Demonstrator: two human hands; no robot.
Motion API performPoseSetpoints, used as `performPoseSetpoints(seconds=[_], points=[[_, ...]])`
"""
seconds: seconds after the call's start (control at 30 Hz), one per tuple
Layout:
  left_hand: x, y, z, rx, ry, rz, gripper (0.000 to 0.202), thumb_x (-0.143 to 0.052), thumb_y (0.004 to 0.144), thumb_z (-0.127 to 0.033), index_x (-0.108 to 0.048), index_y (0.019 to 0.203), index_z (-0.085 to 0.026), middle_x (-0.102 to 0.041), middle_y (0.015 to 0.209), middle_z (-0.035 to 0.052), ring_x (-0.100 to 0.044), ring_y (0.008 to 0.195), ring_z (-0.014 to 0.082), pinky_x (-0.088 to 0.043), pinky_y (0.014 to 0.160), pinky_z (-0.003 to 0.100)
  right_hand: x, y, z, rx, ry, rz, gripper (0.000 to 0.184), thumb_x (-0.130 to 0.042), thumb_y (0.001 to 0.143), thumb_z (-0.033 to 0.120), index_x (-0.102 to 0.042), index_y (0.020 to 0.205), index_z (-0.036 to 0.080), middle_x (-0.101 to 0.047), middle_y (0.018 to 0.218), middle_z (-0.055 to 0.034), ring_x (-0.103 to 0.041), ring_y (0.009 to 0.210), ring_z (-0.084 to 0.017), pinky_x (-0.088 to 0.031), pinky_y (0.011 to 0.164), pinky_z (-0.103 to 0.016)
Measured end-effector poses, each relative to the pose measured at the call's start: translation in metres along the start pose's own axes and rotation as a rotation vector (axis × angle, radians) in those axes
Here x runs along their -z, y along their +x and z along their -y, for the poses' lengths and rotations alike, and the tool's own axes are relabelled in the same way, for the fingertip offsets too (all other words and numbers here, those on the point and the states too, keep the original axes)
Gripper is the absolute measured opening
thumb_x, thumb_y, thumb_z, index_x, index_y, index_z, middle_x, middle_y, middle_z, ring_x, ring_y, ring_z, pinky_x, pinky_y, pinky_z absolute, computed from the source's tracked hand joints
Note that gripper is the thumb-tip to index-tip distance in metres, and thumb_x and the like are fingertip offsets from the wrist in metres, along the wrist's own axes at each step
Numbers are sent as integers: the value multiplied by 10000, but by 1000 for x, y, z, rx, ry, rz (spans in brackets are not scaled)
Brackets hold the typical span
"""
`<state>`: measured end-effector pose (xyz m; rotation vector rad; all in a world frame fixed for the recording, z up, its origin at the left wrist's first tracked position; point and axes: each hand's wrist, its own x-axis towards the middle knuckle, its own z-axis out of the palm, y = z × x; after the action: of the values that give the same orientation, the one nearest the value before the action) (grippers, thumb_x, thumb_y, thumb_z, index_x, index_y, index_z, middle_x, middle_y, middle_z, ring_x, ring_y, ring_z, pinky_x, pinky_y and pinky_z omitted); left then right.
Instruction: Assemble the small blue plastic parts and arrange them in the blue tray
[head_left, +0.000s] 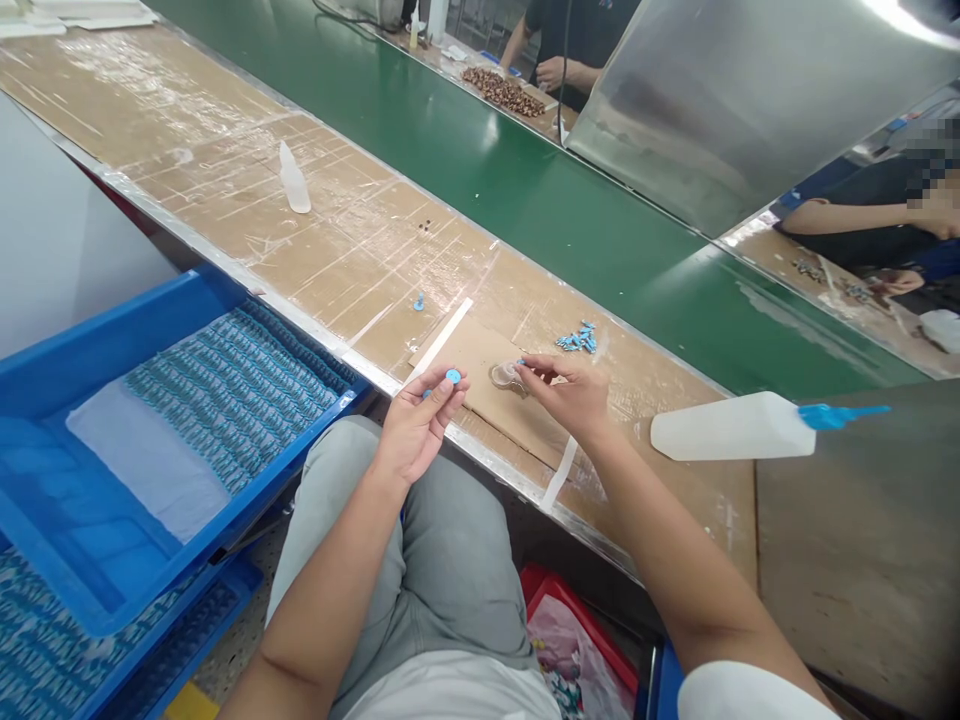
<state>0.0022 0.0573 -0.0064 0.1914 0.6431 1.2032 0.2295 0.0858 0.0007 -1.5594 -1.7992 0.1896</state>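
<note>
Obs: left hand (pixel 416 425) fingers pinch a blue cap (pixel 453 376); right hand (pixel 570 395) fingers grip a clear ring (pixel 506 375) on the worktop (pixel 225 180), 3 o'clock of the cap. Risk: shallow pinch, so the cap could slip and drop past the worktop edge.

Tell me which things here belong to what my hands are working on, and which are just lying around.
In hand:
- left hand pinching a blue disc
- right hand touching a clear round piece
- pile of blue parts just beyond

Lying about:
- white squeeze bottle
- small clear bottle
- stray blue part
- blue crate
- green belt
</note>
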Motion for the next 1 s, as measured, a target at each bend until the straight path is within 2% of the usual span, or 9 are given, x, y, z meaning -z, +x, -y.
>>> performPoseSetpoints(seconds=[0.27,0.4,0.57,0.67,0.8,1.0], points=[[-1,0,3,4,-5,17,239,-747,722,-94,-718,958,-120,-737,986,60,-702,884,105,-547,831,155,-3,-4,8,-236,200,-67,235,-740,732,411,-746,847,207,-748,814,-43,-687,659,-173,-583,627,-311],[-4,-2,5,8,4,18,252,-767,705,-115,-720,953,-127,-741,962,56,-707,874,115,-553,826,170,0,-7,24,-298,391,-149,286,-782,703,370,-736,906,174,-744,807,-46,-698,697,-176,-591,653,-314],[-7,-8,8,37,17,33,264,-788,698,-166,-729,952,-126,-749,940,67,-714,856,131,-555,830,195,4,-21,71,-267,594,-279,216,-805,702,273,-741,900,213,-750,842,-23,-714,753,-174,-608,741,-333],[-9,-12,9,44,25,70,261,-791,698,-182,-738,948,-132,-752,942,65,-715,837,128,-555,800,185,0,-30,91,-234,685,-289,190,-806,703,231,-743,882,221,-755,876,-23,-724,788,-189,-611,797,-367],[-12,-17,10,44,32,99,259,-804,683,-199,-749,930,-140,-759,913,59,-717,828,132,-551,807,200,-10,-39,100,-270,769,-227,210,-803,705,220,-739,905,207,-755,928,-39,-725,859,-217,-604,851,-412],[-9,-16,11,50,46,126,278,-806,684,-226,-753,944,-145,-759,941,72,-721,846,151,-551,833,228,-16,-45,102,-256,778,-237,203,-795,711,174,-746,904,217,-758,906,-25,-728,820,-193,-615,809,-360]])
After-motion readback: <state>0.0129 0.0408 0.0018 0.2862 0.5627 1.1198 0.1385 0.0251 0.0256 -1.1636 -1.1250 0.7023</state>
